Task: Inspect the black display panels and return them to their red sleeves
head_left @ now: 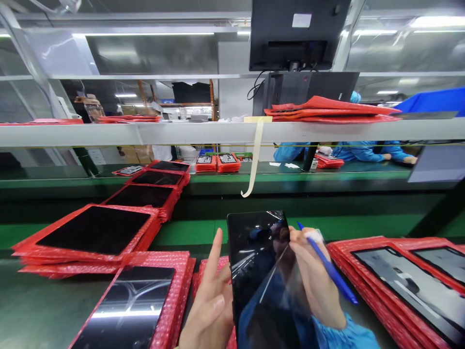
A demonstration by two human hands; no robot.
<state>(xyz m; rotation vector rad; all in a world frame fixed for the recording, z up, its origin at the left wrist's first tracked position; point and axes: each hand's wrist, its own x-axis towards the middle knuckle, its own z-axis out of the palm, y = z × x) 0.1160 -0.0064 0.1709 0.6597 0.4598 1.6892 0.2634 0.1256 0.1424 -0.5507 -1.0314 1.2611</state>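
A black glossy screen panel (259, 276) is held up in front of me, tilted, with reflections across its face. My left hand (210, 300) is at its left edge, index finger stretched upward and some fingers passing behind the panel. On the other side, my right hand (316, 276) pinches the panel's right edge with its fingertips. That same hand also holds a blue pen (330, 269), which slants across the back of the hand. A bit of white wrap shows on one right finger. The panel hides parts of both hands.
Stacked red bubble-wrap sleeves bearing black screens (96, 230) line the left, with another screen (127, 310) nearer me. Sleeves with grey-backed panels (410, 286) lie right. A shelf beam (181, 133) crosses ahead, a tape strip (256, 160) hanging from it. Blue-sleeved people (363, 152) sit beyond.
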